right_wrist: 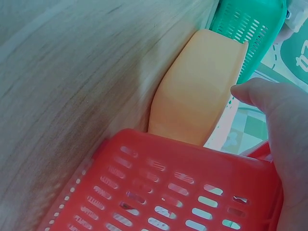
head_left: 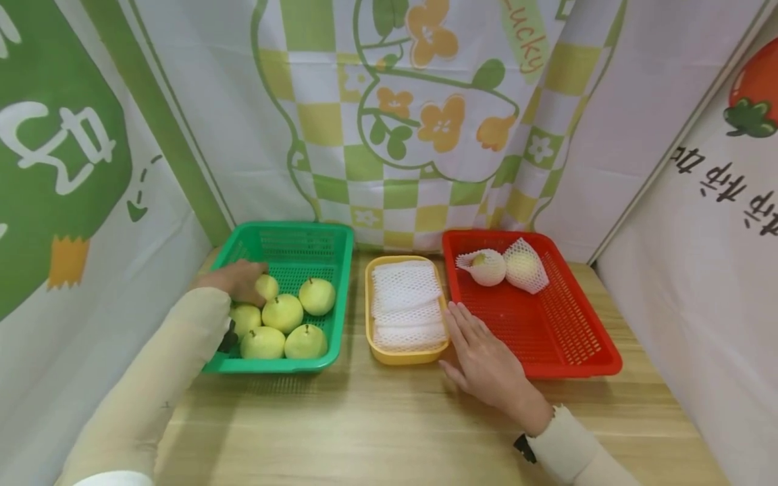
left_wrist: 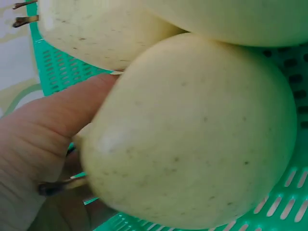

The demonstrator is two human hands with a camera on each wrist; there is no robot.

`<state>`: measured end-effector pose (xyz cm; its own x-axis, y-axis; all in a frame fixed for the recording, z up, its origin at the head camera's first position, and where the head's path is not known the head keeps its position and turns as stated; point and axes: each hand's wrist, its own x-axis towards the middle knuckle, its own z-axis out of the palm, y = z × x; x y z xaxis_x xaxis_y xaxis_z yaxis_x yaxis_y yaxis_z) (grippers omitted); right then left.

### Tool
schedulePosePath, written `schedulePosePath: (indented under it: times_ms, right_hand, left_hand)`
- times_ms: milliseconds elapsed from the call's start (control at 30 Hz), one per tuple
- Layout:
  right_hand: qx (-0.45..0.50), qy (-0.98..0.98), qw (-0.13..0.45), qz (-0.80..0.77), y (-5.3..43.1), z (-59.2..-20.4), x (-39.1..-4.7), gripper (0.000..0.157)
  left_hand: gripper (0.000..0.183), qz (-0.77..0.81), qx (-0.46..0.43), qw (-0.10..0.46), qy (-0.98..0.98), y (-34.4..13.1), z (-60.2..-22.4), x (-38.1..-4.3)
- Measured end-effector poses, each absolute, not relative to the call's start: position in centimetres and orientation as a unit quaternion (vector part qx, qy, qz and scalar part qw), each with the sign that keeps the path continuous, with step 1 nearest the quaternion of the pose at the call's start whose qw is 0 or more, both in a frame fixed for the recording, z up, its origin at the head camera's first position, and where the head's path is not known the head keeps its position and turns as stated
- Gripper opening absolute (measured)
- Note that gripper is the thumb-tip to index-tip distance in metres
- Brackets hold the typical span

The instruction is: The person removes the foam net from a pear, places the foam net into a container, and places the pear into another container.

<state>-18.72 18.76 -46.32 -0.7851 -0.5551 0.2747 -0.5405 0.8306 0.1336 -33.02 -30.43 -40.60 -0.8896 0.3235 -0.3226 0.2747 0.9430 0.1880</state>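
Inside the green basket lie several pale yellow-green pears. My left hand reaches over its left side and grips a pear at the back. In the left wrist view another pear fills the foreground and partly hides the hand's thumb and fingers. My right hand, its fingers straight, rests at the red basket's near left corner, beside the yellow tray. White foam net sleeves lie stacked in that tray.
The red basket holds two pears in foam nets, one left of the other. All containers stand on a wooden table. A patterned curtain hangs behind, and printed white walls flank both sides.
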Motion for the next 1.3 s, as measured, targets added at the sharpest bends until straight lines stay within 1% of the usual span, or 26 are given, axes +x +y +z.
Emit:
schedulePosePath:
  times_ms: [200, 433, 667, 800, 933, 1033, 1300]
  right_hand:
    - [0.288, -0.946, 0.146, -0.019, 18.8, -46.2, -18.7, 0.092]
    - [0.287, -0.946, 0.149, -0.03, 18.8, -46.2, -18.7, 0.091]
    - [0.286, -0.946, 0.15, -0.029, 18.7, -46.2, -18.7, 0.091]
    - [0.291, -0.943, 0.159, -0.027, 18.7, -46.2, -18.7, 0.091]
    - [0.295, -0.941, 0.163, -0.021, 18.8, -46.2, -18.7, 0.091]
    - [0.298, -0.94, 0.163, -0.018, 18.7, -46.2, -18.8, 0.09]
    - [0.291, -0.943, 0.161, -0.019, 18.9, -46.3, -18.8, 0.09]
  left_hand:
    - [0.082, 0.071, 0.175, 0.172, 0.967, -29.9, -39.1, -31.8]
    - [0.075, 0.048, 0.197, 0.129, 0.971, -28.8, -36.2, -29.6]
    - [0.071, 0.046, 0.239, 0.087, 0.966, -26.0, -32.8, -25.7]
    - [0.068, 0.058, 0.279, 0.052, 0.957, -24.1, -32.3, -23.0]
    - [0.068, 0.067, 0.328, 0.018, 0.942, -22.3, -33.4, -20.6]
    - [0.069, 0.078, 0.362, -0.006, 0.929, -21.2, -35.1, -19.2]
    - [0.087, 0.078, 0.389, -0.079, 0.914, -18.2, -41.2, -17.4]
